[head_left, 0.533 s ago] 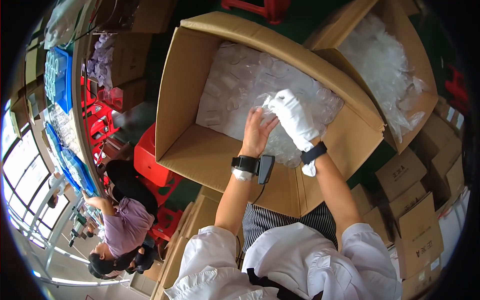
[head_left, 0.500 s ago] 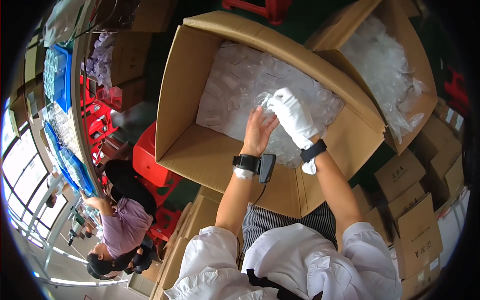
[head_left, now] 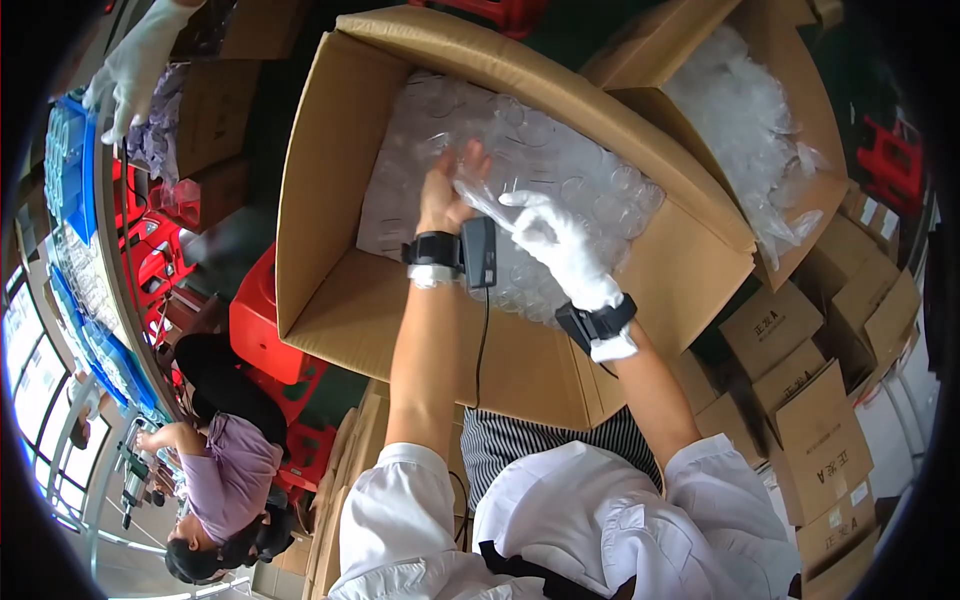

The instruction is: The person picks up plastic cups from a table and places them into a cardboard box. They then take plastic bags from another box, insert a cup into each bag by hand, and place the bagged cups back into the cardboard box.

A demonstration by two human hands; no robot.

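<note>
My bare left hand point(head_left: 450, 190) reaches over the large open cardboard box point(head_left: 400, 300), palm turned to the right and fingers apart. My right hand point(head_left: 557, 245), in a white glove, pinches a strip of clear plastic film point(head_left: 483, 200) that stretches toward my left palm. Whether the film touches that palm I cannot tell. Beneath both hands, several round clear plastic pieces point(head_left: 612, 210) lie on a pale sheet in the box.
Another cardboard box point(head_left: 815, 215), filled with clear plastic bags point(head_left: 735, 110), stands at the right. Folded cartons point(head_left: 800, 375) pile up below it. A red stool point(head_left: 262, 315) is at the left, near a seated person in purple point(head_left: 235, 470). Someone's gloved hand point(head_left: 135, 75) is over blue trays point(head_left: 75, 165).
My left hand has moved left and slightly up over the box. My right hand has come down and left, and the film now stretches out from its fingers. Another gloved hand has come further into view.
</note>
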